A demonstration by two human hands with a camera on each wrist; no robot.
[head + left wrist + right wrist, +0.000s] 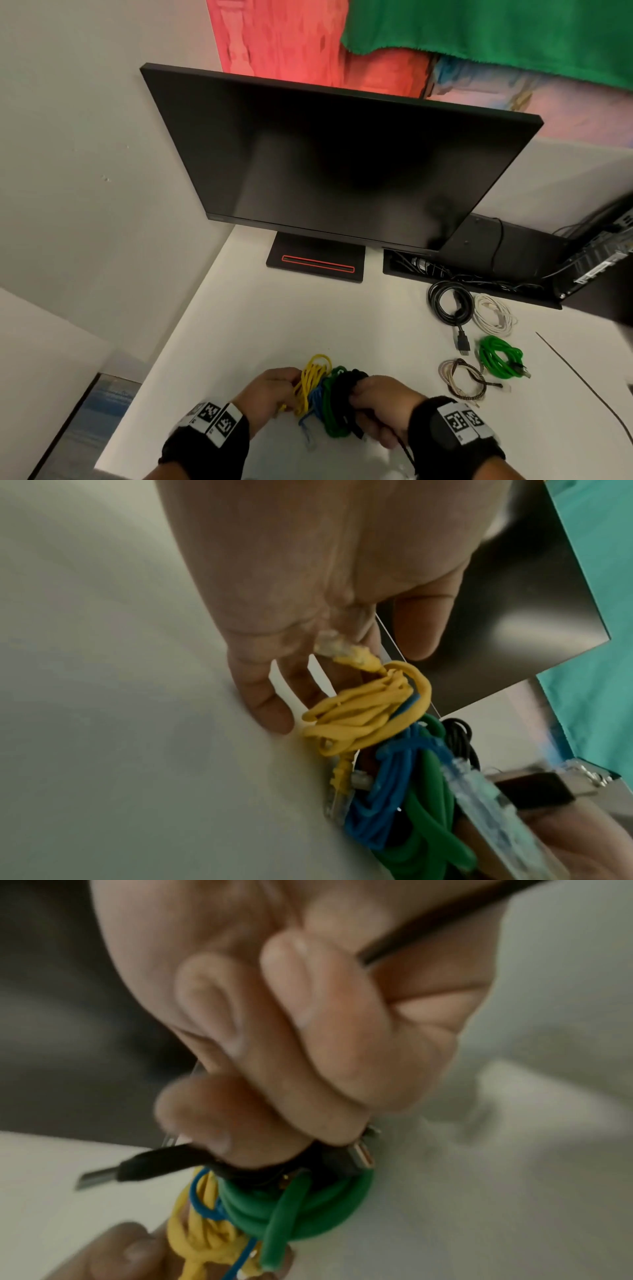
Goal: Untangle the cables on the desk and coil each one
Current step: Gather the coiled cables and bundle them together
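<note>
No words or numbers could be read; only black-and-white square code markers stood on the wristbands.

Both hands, left and right, curl closed, facing each other.

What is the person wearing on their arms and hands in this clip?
Both hands are bare: no gloves or rings show on the left hand or the right hand. Each wrist carries a wide black fabric band, the left wrist band and the right wrist band. Each band bears white tags printed with black square code markers, two side by side. No sleeves are visible.
</note>
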